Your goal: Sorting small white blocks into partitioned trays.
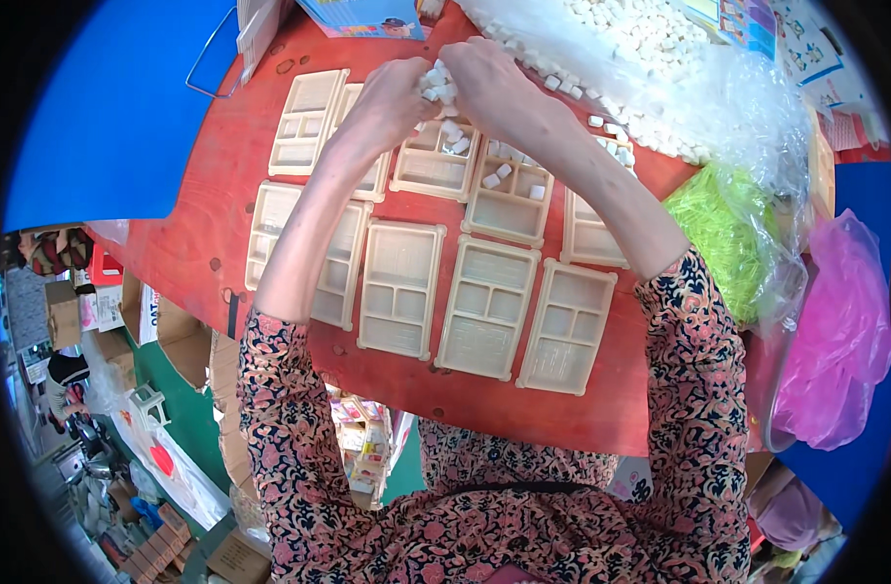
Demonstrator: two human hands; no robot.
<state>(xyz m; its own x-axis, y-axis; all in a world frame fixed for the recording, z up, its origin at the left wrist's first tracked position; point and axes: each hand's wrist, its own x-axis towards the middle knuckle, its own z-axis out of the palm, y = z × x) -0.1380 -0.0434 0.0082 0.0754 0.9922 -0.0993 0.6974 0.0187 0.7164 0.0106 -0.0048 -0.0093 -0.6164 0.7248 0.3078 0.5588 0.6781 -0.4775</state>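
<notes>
My left hand (392,102) and my right hand (479,83) meet at the far side of the red table, both closed around a heap of small white cubes (439,86). Below them is a cream compartment tray (431,175), with several cubes in its upper part. Another compartment tray (504,222), right of it, has cubes scattered in its sections. More cubes lie in a tray by my right forearm, which partly covers it. Nearer to me stands a row of similar trays, among them a front tray (400,255) with no cubes showing. My left forearm hides parts of the left trays.
Loose white cubes (650,49) spill from a clear plastic bag at the far right. Bright green shreds (723,234) in clear plastic and a pink plastic bag (835,331) are at the right edge. A blue panel (114,117) adjoins the red table (202,219) on the left.
</notes>
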